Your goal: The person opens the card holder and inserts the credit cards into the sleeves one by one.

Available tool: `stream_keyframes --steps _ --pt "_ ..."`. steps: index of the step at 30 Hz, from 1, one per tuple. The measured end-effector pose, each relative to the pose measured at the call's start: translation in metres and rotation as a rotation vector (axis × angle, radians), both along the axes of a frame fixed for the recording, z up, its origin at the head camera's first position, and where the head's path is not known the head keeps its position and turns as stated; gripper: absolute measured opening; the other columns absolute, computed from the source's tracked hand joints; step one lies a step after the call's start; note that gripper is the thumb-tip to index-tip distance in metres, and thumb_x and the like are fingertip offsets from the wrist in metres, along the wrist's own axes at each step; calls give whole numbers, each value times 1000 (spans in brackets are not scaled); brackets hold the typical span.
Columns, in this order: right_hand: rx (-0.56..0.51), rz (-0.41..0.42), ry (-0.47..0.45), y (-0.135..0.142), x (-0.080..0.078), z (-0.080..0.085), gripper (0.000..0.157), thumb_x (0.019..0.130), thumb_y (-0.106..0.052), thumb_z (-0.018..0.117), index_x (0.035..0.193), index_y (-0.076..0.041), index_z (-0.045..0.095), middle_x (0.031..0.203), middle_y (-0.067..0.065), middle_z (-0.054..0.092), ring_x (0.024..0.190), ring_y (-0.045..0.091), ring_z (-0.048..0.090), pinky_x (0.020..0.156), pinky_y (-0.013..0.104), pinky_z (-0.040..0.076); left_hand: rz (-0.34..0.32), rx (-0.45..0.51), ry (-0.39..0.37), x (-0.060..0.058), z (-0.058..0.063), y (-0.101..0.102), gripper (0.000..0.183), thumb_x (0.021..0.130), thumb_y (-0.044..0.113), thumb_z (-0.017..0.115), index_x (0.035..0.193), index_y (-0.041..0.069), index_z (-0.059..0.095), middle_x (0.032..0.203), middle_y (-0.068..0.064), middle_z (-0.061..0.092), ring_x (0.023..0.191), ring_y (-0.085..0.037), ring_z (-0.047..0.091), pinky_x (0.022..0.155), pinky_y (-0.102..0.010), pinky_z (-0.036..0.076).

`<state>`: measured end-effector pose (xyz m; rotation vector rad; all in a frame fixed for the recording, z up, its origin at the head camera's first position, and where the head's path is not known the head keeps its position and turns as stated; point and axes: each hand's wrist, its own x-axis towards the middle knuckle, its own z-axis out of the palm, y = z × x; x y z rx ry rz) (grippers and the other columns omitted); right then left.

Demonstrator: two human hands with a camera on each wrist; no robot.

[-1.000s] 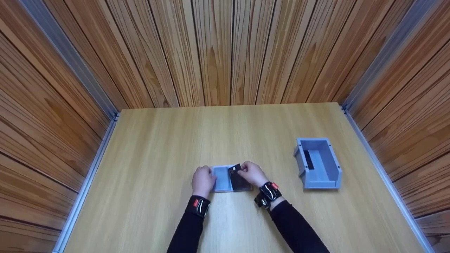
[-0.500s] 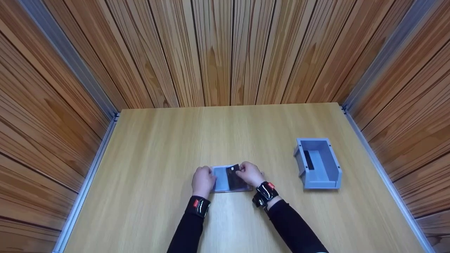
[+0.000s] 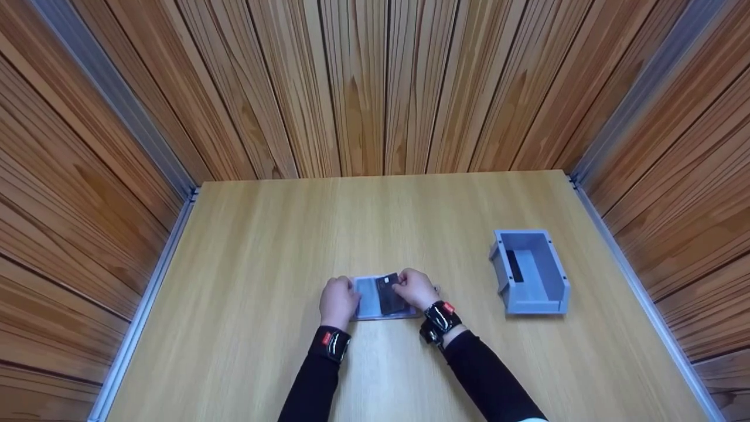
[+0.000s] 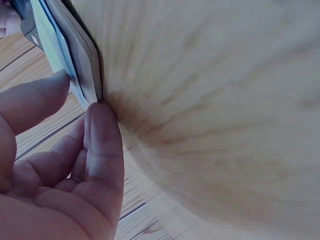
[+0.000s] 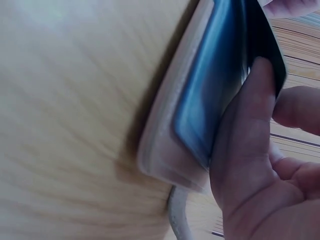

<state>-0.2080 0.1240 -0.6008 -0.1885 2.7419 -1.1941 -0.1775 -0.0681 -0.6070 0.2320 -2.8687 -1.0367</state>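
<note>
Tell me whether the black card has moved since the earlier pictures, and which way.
Yes, slightly: in the head view, the black card, pinched by the right hand, has shifted left, away from the blue-grey bin, which has stayed put.

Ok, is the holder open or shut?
Open: the holder lies spread on the table, a blue sleeve exposed between the left hand and the card.

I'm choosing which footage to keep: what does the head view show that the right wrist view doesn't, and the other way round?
Only the head view shows the blue-grey bin, both wristbands and the dark sleeves. Only the right wrist view shows the right grip touching both faces of the black card and, side-on, the stacked layers of the card holder. Both show the card, the grip, the holder and the tabletop.
</note>
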Motion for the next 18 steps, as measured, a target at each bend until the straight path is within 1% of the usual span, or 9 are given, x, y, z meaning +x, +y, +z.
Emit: stream_keyframes --steps 3,6,10,12,16,18 --pt "26 1 6 1 1 1 16 83 -9 72 79 -6 57 72 -2 52 66 16 51 65 33 42 -7 -8 9 0 0 0 19 76 8 79 80 2 63 79 -10 56 77 -31 60 71 -45 48" --pt "78 -4 -9 2 1 2 17 82 -14 72 78 -10 56 72 -4 52 68 15 51 71 40 39 -13 -14 22 0 -1 0 19 75 8 80 80 2 62 78 -10 56 76 -32 60 70 -45 48" --pt "121 5 -32 3 2 4 18 81 -18 72 76 -13 56 72 -5 52 69 16 51 73 46 35 -13 -14 25 0 -1 -1 19 73 8 79 78 3 62 77 -9 55 76 -31 59 70 -45 48" --pt "126 19 -32 3 2 4 18 82 -17 73 77 -12 57 72 -4 53 69 17 52 72 46 35 -12 -9 20 0 -1 -1 18 73 7 79 79 3 62 77 -9 55 75 -31 59 70 -45 48" --pt "141 29 -56 4 2 5 17 84 -18 74 79 -11 59 74 -3 55 72 18 53 73 42 34 -9 1 12 0 0 -1 17 74 7 77 79 2 63 78 -9 56 75 -30 59 69 -45 48" --pt "139 36 -52 4 2 5 17 84 -17 74 80 -10 59 75 -2 55 72 18 53 72 41 34 -6 3 8 -1 0 -1 16 74 6 77 79 2 63 78 -9 56 75 -30 59 69 -44 48"
